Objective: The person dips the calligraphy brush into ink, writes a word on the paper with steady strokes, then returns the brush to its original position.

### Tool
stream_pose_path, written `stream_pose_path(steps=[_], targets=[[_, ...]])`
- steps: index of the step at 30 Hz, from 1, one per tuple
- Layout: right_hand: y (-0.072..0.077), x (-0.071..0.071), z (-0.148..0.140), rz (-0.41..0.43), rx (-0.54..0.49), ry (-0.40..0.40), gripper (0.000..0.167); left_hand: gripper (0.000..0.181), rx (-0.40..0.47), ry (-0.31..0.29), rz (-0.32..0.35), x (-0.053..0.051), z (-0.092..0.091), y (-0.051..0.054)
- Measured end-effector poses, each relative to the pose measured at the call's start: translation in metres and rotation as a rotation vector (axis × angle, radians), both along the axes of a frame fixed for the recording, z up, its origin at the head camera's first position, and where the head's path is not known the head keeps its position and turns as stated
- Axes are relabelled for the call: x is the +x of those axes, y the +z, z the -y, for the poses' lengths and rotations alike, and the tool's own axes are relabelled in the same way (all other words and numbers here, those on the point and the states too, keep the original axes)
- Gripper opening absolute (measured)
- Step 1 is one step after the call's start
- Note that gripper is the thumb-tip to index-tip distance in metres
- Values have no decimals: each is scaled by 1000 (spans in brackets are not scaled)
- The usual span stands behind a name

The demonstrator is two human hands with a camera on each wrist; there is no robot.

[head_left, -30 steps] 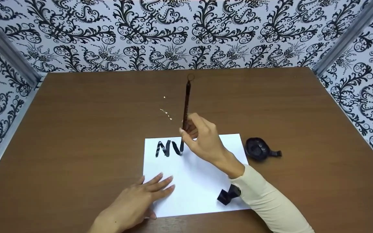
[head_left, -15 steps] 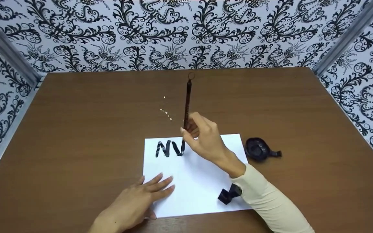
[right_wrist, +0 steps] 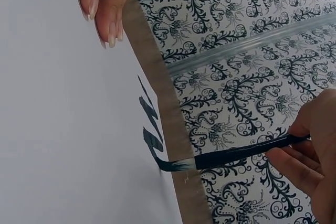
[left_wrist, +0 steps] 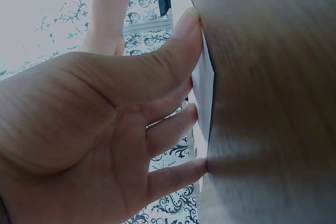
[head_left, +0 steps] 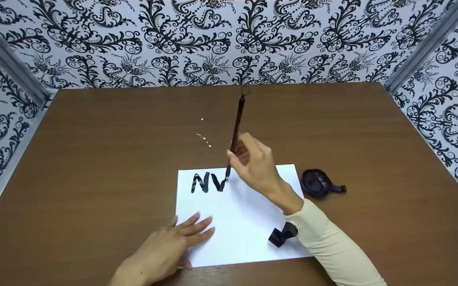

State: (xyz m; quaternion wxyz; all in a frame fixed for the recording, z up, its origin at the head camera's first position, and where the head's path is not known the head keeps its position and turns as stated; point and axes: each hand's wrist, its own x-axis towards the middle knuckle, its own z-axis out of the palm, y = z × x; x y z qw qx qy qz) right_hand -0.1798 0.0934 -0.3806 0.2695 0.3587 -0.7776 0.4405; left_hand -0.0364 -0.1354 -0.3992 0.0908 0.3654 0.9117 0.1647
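A white sheet of paper (head_left: pixel 229 222) lies on the table, with black painted strokes (head_left: pixel 201 182) like an N and a V near its top left. My right hand (head_left: pixel 257 167) pinches a dark brush (head_left: pixel 237 123), held nearly upright over the V's right arm. In the right wrist view the brush (right_wrist: pixel 236 156) has its black, bent tip against the paper (right_wrist: pixel 73 103). My left hand (head_left: pixel 165 246) rests with spread fingers on the sheet's lower left. The left wrist view shows that hand (left_wrist: pixel 121 108) with thumb and fingertips at the paper's edge.
A small black dish with a handle (head_left: pixel 317 183) stands right of the paper on the brown table (head_left: pixel 113 159). Small light specks (head_left: pixel 204 139) lie beyond the sheet. A black device (head_left: pixel 282 235) is at the right wrist. Patterned walls (head_left: pixel 189 43) surround the table's back and sides.
My right hand has moved slightly up and right with the brush, which leans more to the right. The V's right arm shows more clearly. The left hand has stayed still.
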Motion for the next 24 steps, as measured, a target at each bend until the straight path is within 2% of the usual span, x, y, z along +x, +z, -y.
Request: stream_pose_path(steps=[10,18,24], targets=[[-1,-5,-4,-22,-6,-39,16,80,-5,-15,-16,-1,1,1],[-1,-8,-6,-38,-24,-55,16,81,-3,-11,-2,-1,0,1],[6,-9,-10,-61,-63,-84,17,80,4,-17,-23,0,2,1]])
